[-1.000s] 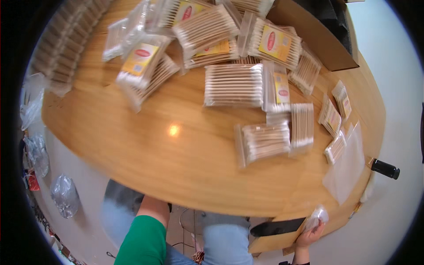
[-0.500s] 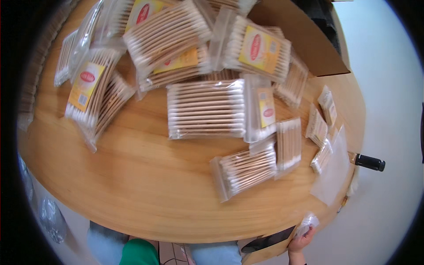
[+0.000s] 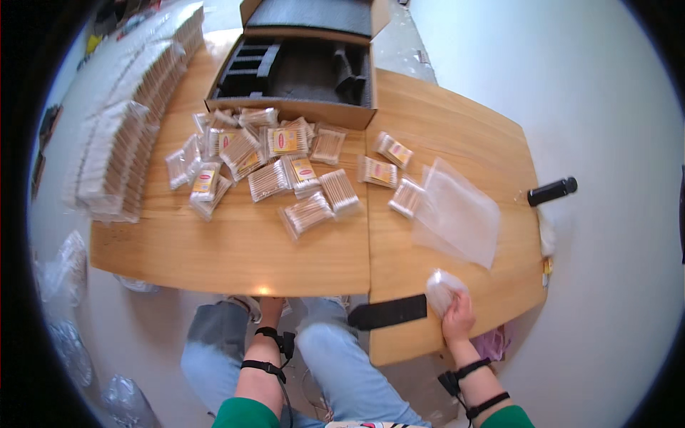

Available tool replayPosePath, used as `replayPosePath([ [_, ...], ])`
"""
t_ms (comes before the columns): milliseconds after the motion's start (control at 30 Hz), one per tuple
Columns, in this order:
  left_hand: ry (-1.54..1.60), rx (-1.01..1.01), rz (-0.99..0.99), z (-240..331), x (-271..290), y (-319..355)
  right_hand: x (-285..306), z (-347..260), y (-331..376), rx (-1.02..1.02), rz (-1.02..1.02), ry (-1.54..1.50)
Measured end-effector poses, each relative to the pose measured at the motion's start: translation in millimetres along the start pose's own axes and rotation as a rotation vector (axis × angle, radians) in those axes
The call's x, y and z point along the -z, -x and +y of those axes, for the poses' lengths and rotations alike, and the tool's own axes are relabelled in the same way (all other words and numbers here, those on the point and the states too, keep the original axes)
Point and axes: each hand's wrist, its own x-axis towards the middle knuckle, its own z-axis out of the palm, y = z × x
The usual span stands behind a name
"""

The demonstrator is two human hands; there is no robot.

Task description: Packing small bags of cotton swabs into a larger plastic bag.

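An open box (image 3: 317, 110) sits on the table (image 3: 221, 250).

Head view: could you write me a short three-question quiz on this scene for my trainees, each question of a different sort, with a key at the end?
1. Short answer: What does the right hand have in its grip?
2. Fill the gap: In the picture, the flat translucent sheet lies to the ____ of the loose swab packs.
3. True or false: The open cardboard box stands beyond the loose swab packs, as the wearer sees it.

Key:
1. Clear plastic
2. right
3. True
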Motion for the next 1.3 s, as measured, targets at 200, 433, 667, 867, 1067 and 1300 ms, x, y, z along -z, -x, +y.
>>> replayPosePath([
  [200,0.01,-0.053,0.057,100,83,110,-5,0,-1,-0.058,0.053,-0.059],
  [433,0.874,-0.158,-0.355,198,120,229,-13,20,-4,0.01,0.206,-0.212],
  [667,1.049,-0.176,-0.654,271,84,331,-5,42,-4,0.058,0.062,-0.709],
  [867,0.892,-0.171,-0.617,297,21,353,55,32,9,-0.015,0.186,-0.161],
  [1067,0.911,-0.16,-0.697,263,-58,329,141,-86,68,0.726,-0.014,-0.504],
  [1300,0.983,-0.207,-0.485,278,-53,348,137,37,109,0.439,-0.287,0.211],
])
